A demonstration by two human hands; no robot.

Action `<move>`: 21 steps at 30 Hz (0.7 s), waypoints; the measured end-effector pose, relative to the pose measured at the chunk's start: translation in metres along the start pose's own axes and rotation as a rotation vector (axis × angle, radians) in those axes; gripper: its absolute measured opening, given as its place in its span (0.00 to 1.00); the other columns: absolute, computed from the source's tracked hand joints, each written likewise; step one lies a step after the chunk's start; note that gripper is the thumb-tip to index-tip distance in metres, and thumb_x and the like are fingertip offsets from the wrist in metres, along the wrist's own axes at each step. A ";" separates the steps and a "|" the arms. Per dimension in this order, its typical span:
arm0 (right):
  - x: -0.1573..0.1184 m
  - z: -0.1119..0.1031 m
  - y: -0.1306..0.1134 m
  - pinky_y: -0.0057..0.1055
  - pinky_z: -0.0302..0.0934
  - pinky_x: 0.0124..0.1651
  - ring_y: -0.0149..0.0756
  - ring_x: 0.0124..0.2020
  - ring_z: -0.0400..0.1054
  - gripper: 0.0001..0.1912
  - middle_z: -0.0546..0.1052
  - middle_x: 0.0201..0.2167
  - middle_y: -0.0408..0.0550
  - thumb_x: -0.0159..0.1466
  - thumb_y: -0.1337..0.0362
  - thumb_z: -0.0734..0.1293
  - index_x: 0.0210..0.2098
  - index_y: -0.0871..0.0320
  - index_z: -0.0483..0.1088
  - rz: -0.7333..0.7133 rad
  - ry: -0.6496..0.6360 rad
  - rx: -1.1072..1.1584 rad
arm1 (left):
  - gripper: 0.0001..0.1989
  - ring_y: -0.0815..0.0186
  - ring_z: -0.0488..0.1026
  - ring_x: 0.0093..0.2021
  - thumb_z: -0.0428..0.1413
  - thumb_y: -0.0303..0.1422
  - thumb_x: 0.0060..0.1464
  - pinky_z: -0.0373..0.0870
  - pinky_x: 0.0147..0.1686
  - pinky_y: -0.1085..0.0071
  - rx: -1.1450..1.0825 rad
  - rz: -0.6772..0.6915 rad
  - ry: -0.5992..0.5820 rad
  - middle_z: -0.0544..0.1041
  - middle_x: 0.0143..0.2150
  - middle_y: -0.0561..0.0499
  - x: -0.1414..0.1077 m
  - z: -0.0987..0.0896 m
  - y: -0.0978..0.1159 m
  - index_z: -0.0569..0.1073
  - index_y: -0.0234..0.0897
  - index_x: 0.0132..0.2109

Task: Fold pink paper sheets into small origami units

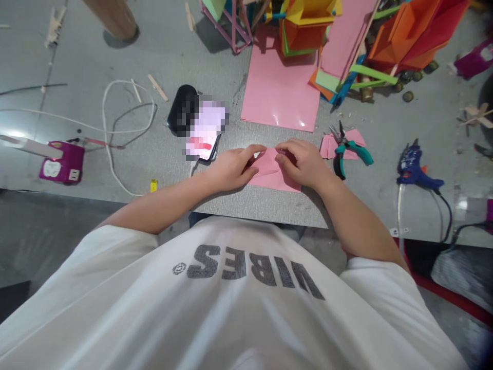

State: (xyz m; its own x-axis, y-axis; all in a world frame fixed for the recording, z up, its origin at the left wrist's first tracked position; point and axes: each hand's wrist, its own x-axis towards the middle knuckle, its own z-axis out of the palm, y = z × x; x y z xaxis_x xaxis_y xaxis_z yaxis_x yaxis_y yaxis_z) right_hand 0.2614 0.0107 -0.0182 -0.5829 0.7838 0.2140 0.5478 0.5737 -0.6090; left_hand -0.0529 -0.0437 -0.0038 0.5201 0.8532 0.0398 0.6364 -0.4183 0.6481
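A piece of pink paper (269,180) lies near the table's front edge, with a folded flap on its upper part. My left hand (233,167) pinches the flap's left side between thumb and fingers. On the opposite side my right hand (298,160) has its thumb and fingertips closed on the paper's upper right. Just right of that hand, pliers (341,146) with teal and black handles rest on small folded pink papers (356,141). A larger pink sheet (281,87) is spread out beyond both hands.
A phone (206,131) and a black case (183,110) sit left of my hands. A blue glue gun (414,167) lies to the right. Colourful paper constructions (308,25) stand at the back. A white cable (106,118) loops across the left side.
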 end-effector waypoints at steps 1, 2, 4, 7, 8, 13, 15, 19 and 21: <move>0.000 0.000 0.000 0.60 0.76 0.60 0.63 0.51 0.83 0.25 0.90 0.49 0.59 0.87 0.39 0.66 0.57 0.49 0.86 -0.001 0.000 -0.001 | 0.32 0.50 0.88 0.51 0.60 0.32 0.79 0.83 0.55 0.56 -0.002 -0.002 0.001 0.91 0.53 0.43 0.000 0.000 0.000 0.74 0.38 0.85; 0.000 0.000 0.000 0.60 0.76 0.60 0.62 0.51 0.83 0.25 0.90 0.49 0.59 0.87 0.38 0.66 0.57 0.49 0.86 -0.001 0.000 -0.004 | 0.32 0.50 0.88 0.51 0.61 0.32 0.79 0.83 0.55 0.56 -0.006 -0.006 0.001 0.91 0.53 0.43 0.000 0.000 0.000 0.74 0.39 0.85; 0.000 0.000 0.001 0.60 0.75 0.59 0.62 0.51 0.83 0.25 0.90 0.49 0.59 0.87 0.37 0.66 0.57 0.49 0.86 -0.001 -0.003 -0.009 | 0.32 0.50 0.88 0.51 0.61 0.32 0.79 0.83 0.56 0.56 -0.016 -0.011 -0.003 0.91 0.53 0.43 0.000 0.000 0.000 0.74 0.40 0.85; 0.000 0.000 0.000 0.60 0.75 0.59 0.62 0.51 0.83 0.24 0.90 0.49 0.59 0.87 0.39 0.66 0.56 0.49 0.86 -0.009 -0.002 -0.007 | 0.33 0.50 0.88 0.50 0.61 0.32 0.79 0.83 0.55 0.55 -0.018 -0.016 -0.006 0.90 0.53 0.43 0.000 -0.001 0.001 0.74 0.39 0.85; 0.000 -0.001 0.000 0.60 0.75 0.59 0.63 0.51 0.83 0.24 0.90 0.49 0.59 0.87 0.39 0.66 0.56 0.49 0.86 -0.012 -0.001 -0.006 | 0.33 0.50 0.88 0.51 0.62 0.32 0.79 0.83 0.56 0.55 -0.017 -0.020 -0.008 0.90 0.53 0.43 0.000 -0.001 0.001 0.74 0.39 0.85; 0.000 -0.002 -0.001 0.62 0.76 0.61 0.64 0.52 0.83 0.23 0.90 0.50 0.59 0.87 0.40 0.67 0.56 0.49 0.86 0.007 -0.014 -0.003 | 0.33 0.50 0.88 0.51 0.62 0.31 0.78 0.83 0.56 0.55 -0.016 -0.021 -0.002 0.91 0.53 0.43 0.000 0.000 0.000 0.74 0.40 0.85; 0.000 -0.003 -0.001 0.62 0.76 0.61 0.64 0.52 0.83 0.23 0.90 0.50 0.59 0.87 0.40 0.67 0.57 0.49 0.86 0.006 -0.019 -0.006 | 0.33 0.50 0.88 0.51 0.62 0.31 0.78 0.83 0.56 0.55 -0.015 -0.010 0.001 0.91 0.53 0.43 0.000 0.000 0.000 0.74 0.39 0.85; 0.000 -0.002 0.000 0.61 0.75 0.61 0.63 0.52 0.83 0.23 0.90 0.50 0.60 0.87 0.41 0.67 0.57 0.49 0.86 0.000 -0.015 -0.014 | 0.32 0.50 0.88 0.51 0.62 0.31 0.79 0.82 0.55 0.56 -0.008 -0.006 -0.002 0.91 0.53 0.43 0.000 -0.001 0.000 0.74 0.39 0.85; 0.000 -0.001 0.001 0.60 0.75 0.61 0.63 0.52 0.83 0.23 0.90 0.50 0.59 0.87 0.41 0.67 0.57 0.49 0.86 -0.004 -0.011 -0.014 | 0.32 0.50 0.88 0.50 0.61 0.31 0.79 0.82 0.54 0.56 -0.008 -0.007 -0.002 0.91 0.53 0.43 0.000 -0.001 0.000 0.74 0.39 0.85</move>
State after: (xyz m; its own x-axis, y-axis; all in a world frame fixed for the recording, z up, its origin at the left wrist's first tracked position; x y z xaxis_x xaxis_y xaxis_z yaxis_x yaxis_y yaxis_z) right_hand 0.2626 0.0110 -0.0178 -0.5918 0.7788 0.2081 0.5538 0.5803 -0.5971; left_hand -0.0533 -0.0439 -0.0028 0.5166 0.8556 0.0338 0.6356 -0.4096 0.6544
